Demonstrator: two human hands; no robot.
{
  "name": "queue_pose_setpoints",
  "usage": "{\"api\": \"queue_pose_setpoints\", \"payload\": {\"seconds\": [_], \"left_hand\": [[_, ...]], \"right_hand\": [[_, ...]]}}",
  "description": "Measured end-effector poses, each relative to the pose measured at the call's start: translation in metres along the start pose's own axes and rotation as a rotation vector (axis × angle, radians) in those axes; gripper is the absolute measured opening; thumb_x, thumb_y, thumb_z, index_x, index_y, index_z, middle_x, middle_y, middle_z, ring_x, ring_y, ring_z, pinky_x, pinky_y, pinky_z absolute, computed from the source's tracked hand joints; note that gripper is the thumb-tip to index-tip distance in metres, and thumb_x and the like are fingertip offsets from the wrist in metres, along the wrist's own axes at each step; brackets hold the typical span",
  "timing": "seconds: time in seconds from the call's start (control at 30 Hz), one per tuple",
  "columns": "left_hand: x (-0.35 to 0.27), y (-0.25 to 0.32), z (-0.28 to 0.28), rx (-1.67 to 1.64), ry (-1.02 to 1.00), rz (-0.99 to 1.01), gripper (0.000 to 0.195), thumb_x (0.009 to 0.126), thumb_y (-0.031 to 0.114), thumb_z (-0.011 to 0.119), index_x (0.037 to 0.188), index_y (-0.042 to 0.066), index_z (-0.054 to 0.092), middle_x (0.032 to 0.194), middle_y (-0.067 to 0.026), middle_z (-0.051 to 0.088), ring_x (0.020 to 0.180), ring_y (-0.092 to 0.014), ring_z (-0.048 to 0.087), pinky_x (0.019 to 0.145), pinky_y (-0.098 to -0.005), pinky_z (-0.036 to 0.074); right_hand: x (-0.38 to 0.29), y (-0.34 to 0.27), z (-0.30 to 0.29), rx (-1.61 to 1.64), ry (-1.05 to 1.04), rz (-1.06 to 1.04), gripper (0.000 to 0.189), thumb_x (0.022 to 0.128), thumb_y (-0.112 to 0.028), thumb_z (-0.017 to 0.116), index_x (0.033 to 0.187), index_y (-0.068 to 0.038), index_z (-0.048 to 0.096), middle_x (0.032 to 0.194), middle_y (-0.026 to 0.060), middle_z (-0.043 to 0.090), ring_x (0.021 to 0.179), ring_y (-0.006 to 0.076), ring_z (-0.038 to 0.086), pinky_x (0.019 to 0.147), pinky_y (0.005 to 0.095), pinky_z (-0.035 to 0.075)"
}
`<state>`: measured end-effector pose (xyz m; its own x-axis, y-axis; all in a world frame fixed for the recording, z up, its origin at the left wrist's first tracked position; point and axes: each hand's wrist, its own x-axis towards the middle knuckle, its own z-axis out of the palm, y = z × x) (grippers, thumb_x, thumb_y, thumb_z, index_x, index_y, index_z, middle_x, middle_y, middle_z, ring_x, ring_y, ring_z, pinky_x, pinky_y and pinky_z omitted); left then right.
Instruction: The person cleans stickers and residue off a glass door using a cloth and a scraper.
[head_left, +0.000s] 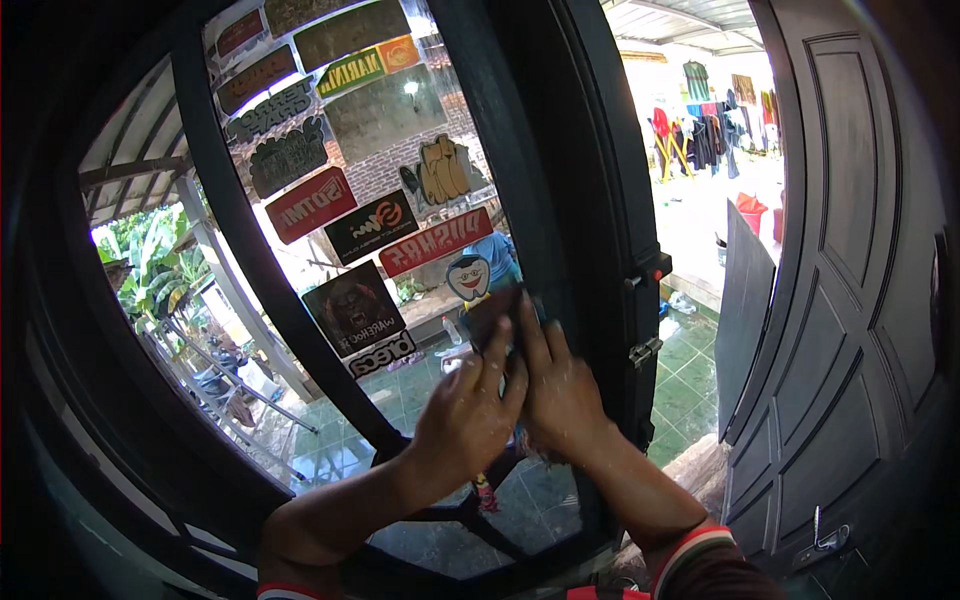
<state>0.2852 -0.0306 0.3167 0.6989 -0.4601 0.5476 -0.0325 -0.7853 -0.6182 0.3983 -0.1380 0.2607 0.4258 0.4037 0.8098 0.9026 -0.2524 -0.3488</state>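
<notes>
Both hands reach up to the lower right of a dark-framed window pane covered with stickers, seen from behind. My left hand has its fingertips at a dark, blurred flat piece by the frame. My right hand is beside it, its fingers extended at the right edge of the same piece. Whether either hand grips it or only presses on it is hidden by the fingers and blur. Just above is a tooth-shaped sticker, below a long red sticker. A gorilla-face sticker is farther left.
A dark panelled door stands open at right. A metal bolt latch projects from the window's frame edge. Through the doorway are green floor tiles and hanging clothes. Beyond the glass, a person in blue is partly visible.
</notes>
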Motion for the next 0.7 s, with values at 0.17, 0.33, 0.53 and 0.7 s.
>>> {"api": "queue_pose_setpoints", "payload": {"seconds": [0.17,0.33,0.53,0.7], "left_hand": [[0.022,-0.026,-0.014,-0.41,0.26,-0.251,0.039,0.091,-0.003,0.051,0.13,-0.006,0.057,0.138,-0.0264,0.057,0.106,-0.04,0.06,0.095,-0.0472,0.047],[-0.024,0.029,0.005,-0.665,0.472,-0.551,0.038,0.098,0.012,0.057,0.133,-0.003,0.055,0.129,-0.0197,0.06,0.118,-0.03,0.058,0.094,-0.0401,0.045],[-0.074,0.078,0.021,-1.028,0.786,-0.882,0.044,0.095,0.019,0.063,0.132,-0.002,0.055,0.132,-0.0144,0.052,0.114,-0.019,0.052,0.089,-0.0321,0.041],[-0.069,0.067,0.003,-1.346,0.466,-0.931,0.042,0.092,0.021,0.072,0.125,-0.003,0.063,0.122,-0.0163,0.064,0.105,-0.018,0.06,0.086,-0.0315,0.047]], "right_hand": [[0.056,-0.02,-0.029,0.084,0.13,-0.043,0.075,0.096,-0.02,0.058,0.158,0.0,0.021,0.116,0.0321,0.056,0.077,0.0494,0.066,0.066,0.0536,0.057],[-0.025,-0.007,0.005,0.063,0.068,-0.067,0.076,0.095,-0.026,0.062,0.156,0.002,0.027,0.105,0.0294,0.059,0.076,0.0478,0.066,0.063,0.051,0.057],[-0.115,0.008,0.04,0.203,0.145,-0.161,0.07,0.089,-0.03,0.07,0.146,0.003,0.047,0.103,0.0255,0.061,0.073,0.0383,0.066,0.063,0.0423,0.057],[-0.138,0.016,0.037,0.071,0.279,-0.359,0.065,0.082,-0.028,0.069,0.135,0.008,0.057,0.106,0.0255,0.061,0.077,0.0365,0.066,0.066,0.0406,0.056]]}}
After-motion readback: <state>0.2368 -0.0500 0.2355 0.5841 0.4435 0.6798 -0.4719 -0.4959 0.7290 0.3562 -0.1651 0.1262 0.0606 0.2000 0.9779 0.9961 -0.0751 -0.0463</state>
